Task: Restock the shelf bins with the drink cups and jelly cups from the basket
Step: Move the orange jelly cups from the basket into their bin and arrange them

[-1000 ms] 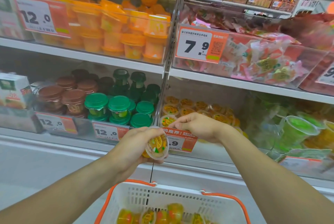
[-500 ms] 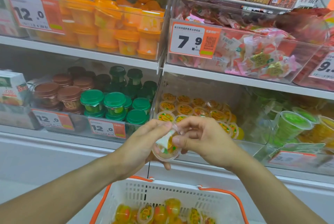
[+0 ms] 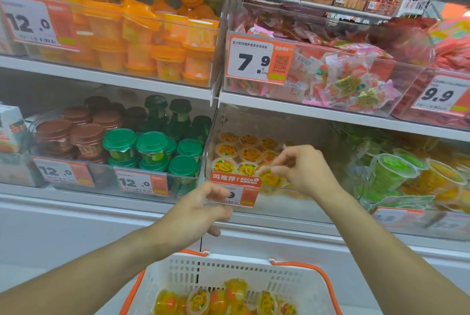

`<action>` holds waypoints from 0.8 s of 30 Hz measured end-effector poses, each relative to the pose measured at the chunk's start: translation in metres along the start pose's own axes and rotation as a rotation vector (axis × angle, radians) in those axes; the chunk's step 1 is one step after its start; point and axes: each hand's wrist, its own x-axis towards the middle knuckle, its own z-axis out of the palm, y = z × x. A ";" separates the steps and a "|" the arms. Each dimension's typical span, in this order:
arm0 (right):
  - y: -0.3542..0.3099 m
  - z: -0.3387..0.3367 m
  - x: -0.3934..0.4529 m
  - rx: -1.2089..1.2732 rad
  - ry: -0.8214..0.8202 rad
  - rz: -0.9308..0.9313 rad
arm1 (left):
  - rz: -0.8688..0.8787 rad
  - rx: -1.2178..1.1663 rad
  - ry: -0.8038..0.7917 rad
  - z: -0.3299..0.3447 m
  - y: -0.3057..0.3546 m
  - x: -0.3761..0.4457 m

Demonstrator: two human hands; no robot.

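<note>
Holding a jelly cup (image 3: 270, 178) in pinched right hand (image 3: 302, 169) over the bin's front edge (image 3: 254, 209) to drop in; left hand (image 3: 195, 209) loose, empty.

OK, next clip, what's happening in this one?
A person is restocking a shop shelf. Their right hand pinches a jelly cup at the front of the clear bin of orange jelly cups. The left hand hangs empty below the price tag. More jelly cups wait in the basket.
</note>
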 end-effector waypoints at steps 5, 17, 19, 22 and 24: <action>-0.001 0.014 0.005 -0.051 -0.251 0.095 | 0.000 0.048 -0.023 0.003 -0.002 0.001; 0.014 0.021 -0.018 0.204 0.090 -0.091 | -0.074 0.156 -0.178 0.022 -0.016 -0.001; 0.005 0.026 -0.043 0.320 0.325 -0.119 | -0.097 0.230 -0.222 0.028 -0.023 -0.001; 0.004 0.044 -0.085 0.477 0.471 -0.141 | -0.165 0.344 -0.287 0.040 -0.039 0.004; 0.014 0.071 -0.111 0.534 0.368 -0.077 | -0.222 0.459 -0.322 0.053 -0.065 0.006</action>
